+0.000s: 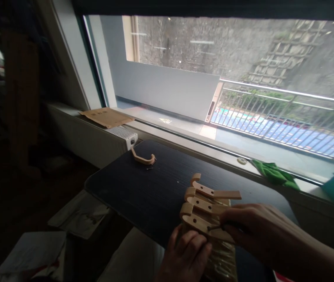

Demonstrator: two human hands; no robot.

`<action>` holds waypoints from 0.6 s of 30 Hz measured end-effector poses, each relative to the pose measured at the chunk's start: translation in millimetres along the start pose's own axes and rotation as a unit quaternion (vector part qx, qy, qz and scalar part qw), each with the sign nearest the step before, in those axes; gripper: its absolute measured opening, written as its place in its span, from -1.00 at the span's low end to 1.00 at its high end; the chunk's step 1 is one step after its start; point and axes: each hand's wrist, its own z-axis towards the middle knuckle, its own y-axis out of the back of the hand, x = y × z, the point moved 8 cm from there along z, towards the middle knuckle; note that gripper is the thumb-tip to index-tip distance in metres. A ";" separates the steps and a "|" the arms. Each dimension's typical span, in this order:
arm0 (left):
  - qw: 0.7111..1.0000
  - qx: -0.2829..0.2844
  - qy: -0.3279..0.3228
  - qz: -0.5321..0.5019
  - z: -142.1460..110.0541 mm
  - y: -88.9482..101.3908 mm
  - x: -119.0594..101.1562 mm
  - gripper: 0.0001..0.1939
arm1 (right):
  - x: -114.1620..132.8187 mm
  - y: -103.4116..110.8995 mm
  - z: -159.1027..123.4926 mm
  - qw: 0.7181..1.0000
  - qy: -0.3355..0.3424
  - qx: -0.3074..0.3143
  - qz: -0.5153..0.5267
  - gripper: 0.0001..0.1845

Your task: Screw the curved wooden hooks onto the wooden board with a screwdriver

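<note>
Three curved wooden hooks lie side by side on a package wrapped in brownish clear plastic (pixel 221 258): a far hook (pixel 206 190), a middle hook (pixel 203 203) and a near hook (pixel 202 224). Dark holes show along each one. My left hand (pixel 186 250) is closed, its fingers curled against the near hook and the package edge. In my closed right hand (pixel 249 223) is a thin-shafted dark tool (pixel 216 226), perhaps a screwdriver or awl. Its tip meets a hole in the near hook; the grip is mostly hidden.
Another wooden hook (pixel 143 158) lies at the far left of the dark table (pixel 152 192), beside a small metal piece (pixel 149 169). Along the windowsill are a brown envelope (pixel 105 116), a roll of tape (pixel 241 160) and a green cloth (pixel 275 174). Papers (pixel 30 250) lie below left.
</note>
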 end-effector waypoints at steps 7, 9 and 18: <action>0.998 0.040 -0.046 0.000 2.6 0.6 4.5 -0.71 | -8.6 10.4 -0.8 0.998 -0.041 0.024 0.028 -0.81; 0.998 0.044 -0.044 -0.004 1.9 -0.6 5.7 -0.71 | -10.9 7.0 -1.7 0.997 -0.048 0.037 0.038 -0.79; 0.998 0.051 -0.032 -0.004 0.9 -2.0 8.0 -0.71 | -12.0 0.9 3.4 0.996 -0.042 0.057 0.055 -0.78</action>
